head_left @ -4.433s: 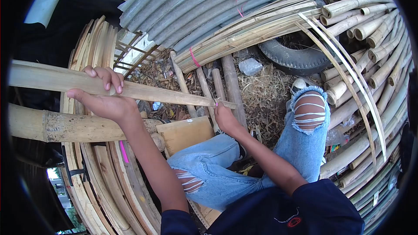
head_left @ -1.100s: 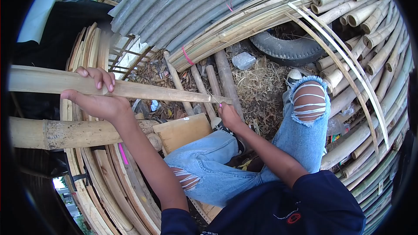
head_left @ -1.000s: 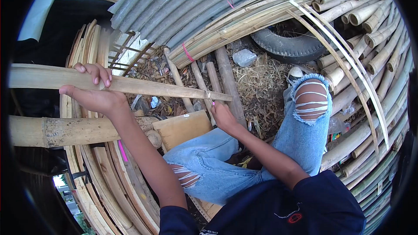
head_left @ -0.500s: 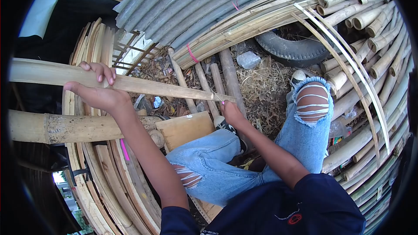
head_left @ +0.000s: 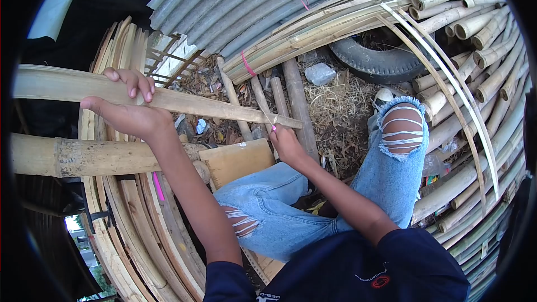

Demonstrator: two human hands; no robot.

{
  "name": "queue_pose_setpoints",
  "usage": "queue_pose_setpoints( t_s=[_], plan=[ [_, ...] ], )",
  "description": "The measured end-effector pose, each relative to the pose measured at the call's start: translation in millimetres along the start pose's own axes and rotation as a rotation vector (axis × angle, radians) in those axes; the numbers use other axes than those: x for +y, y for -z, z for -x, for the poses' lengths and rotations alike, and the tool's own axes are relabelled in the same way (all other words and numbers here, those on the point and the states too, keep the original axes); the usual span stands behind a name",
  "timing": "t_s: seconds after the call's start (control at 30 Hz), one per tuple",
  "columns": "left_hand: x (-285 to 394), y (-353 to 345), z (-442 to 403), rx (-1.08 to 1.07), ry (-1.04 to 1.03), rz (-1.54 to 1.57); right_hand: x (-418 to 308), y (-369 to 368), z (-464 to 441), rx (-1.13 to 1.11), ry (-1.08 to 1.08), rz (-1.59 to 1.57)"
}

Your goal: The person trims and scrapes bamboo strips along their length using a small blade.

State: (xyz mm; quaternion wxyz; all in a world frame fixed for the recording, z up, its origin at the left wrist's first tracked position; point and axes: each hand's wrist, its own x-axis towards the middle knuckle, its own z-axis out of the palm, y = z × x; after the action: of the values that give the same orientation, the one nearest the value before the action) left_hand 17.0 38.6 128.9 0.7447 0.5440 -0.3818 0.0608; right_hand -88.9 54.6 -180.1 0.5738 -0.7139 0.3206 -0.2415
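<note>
My left hand (head_left: 130, 106) is closed around a long, split bamboo strip (head_left: 196, 102), its fingers curled over the top edge and the thumb along the lower side. The strip runs from the left edge of view to a narrow end near the middle. Close to that narrow end, my right hand (head_left: 287, 144) is closed around a small knife (head_left: 273, 121); a bit of pink shows at the grip, and the thin blade lies against the strip. Most of the handle is hidden in the fist. Below the strip a thick bamboo pole (head_left: 112, 156) lies crosswise.
Split bamboo slats (head_left: 126, 212) are stacked at left. A slat bundle tied with pink string (head_left: 313, 28) lies beside corrugated sheets (head_left: 235, 5). A tire (head_left: 375, 61) and stacked bamboo poles (head_left: 486, 84) are at right. A tan board (head_left: 238, 162) sits by my leg.
My right hand and the knife have moved slightly left along the bamboo strip, away from its narrow end. The left hand keeps its hold on the strip, which sits slightly higher in view at left.
</note>
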Motion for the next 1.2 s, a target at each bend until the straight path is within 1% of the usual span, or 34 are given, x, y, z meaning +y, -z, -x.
queue_pose_setpoints(
  t_s=[0.07,0.1,0.17,0.2,0.23,0.27,0.3,0.33,0.37,0.4,0.47,0.53,0.6,0.63,0.67,0.73,0.77,0.83,0.87,0.93,0.97,1.03,1.07,1.13,1.17,1.2],
  plan=[
    [4.5,-2.2,5.0,-0.015,0.011,0.008,49.1,-9.1,4.4,0.018,-0.177,0.004],
    [4.4,-3.4,1.2,-0.028,-0.002,0.021,37.6,9.2,-1.1,-0.053,-0.234,0.019],
    [-0.4,2.9,-2.5,-0.013,0.034,0.038,20.9,10.1,-10.2,-0.03,-0.171,0.001],
    [0.2,5.8,1.7,-0.012,0.054,0.025,13.2,2.5,1.3,-0.034,-0.15,-0.026],
    [1.5,4.3,2.7,-0.011,0.041,0.02,-8.6,5.8,5.1,0.01,-0.052,-0.034],
    [2.0,0.3,0.1,-0.004,0.01,0.029,5.1,0.6,0.8,0.014,-0.045,-0.025],
    [3.5,-2.5,2.1,0.001,0.007,0.052,27.7,-13.3,0.4,0.034,-0.12,0.021],
    [5.1,-1.3,6.0,0.002,0.01,0.046,29.7,-14.9,5.3,0.054,-0.201,0.06],
    [5.7,-2.3,7.6,-0.011,0.021,0.046,39.4,1.2,7.7,0.082,-0.221,-0.001],
    [5.6,-5.7,5.8,-0.024,0.02,0.057,35.7,7.1,1.3,0.099,-0.207,-0.004],
    [5.9,-6.9,6.0,-0.037,0.035,0.04,32.2,10.6,1.6,-0.016,-0.21,0.05],
    [6.3,-8.3,8.1,-0.075,0.026,0.047,8.0,5.0,5.6,-0.018,-0.212,0.027],
    [5.2,-9.4,7.2,-0.081,0.021,0.049,-25.6,14.9,8.1,-0.004,-0.245,-0.201],
    [5.5,-8.5,7.9,-0.094,0.021,0.035,-18.4,9.3,9.8,0.025,-0.095,-0.21],
    [5.7,-7.3,8.1,-0.097,0.022,0.03,-15.4,7.9,9.6,0.024,-0.097,-0.215],
    [5.6,-6.0,8.0,-0.101,0.025,0.064,-7.6,10.1,7.9,-0.153,-0.319,-0.249],
    [5.8,-6.5,7.5,-0.101,0.023,0.066,8.6,5.3,7.4,-0.152,-0.316,-0.247],
    [5.3,-7.2,6.9,-0.042,0.009,0.038,24.4,-0.6,7.9,-0.028,-0.178,-0.159],
    [4.3,-6.7,5.9,-0.044,0.012,0.035,32.7,-4.9,9.2,-0.03,-0.182,-0.162],
    [2.6,-3.4,4.1,-0.037,0.002,0.034,-10.4,16.5,12.1,-0.098,-0.286,-0.323],
    [2.1,-2.2,3.7,-0.035,0.005,0.032,-9.2,9.5,12.1,-0.1,-0.289,-0.322],
    [3.0,-0.4,3.9,-0.077,0.019,0.036,2.3,-6.5,12.4,0.03,-0.169,-0.174],
    [3.4,1.0,5.4,-0.075,0.02,0.037,14.1,-5.3,13.4,0.029,-0.17,-0.172],
    [2.1,-1.0,2.7,-0.088,0.013,0.038,19.6,14.2,5.2,-0.068,-0.285,0.009],
    [1.4,-3.2,-0.8,-0.088,0.004,0.042,18.6,13.7,8.2,0.004,-0.201,-0.071],
    [1.4,-2.6,-1.4,-0.069,0.003,0.033,6.3,13.5,8.6,-0.005,-0.205,-0.074]
  ],
)
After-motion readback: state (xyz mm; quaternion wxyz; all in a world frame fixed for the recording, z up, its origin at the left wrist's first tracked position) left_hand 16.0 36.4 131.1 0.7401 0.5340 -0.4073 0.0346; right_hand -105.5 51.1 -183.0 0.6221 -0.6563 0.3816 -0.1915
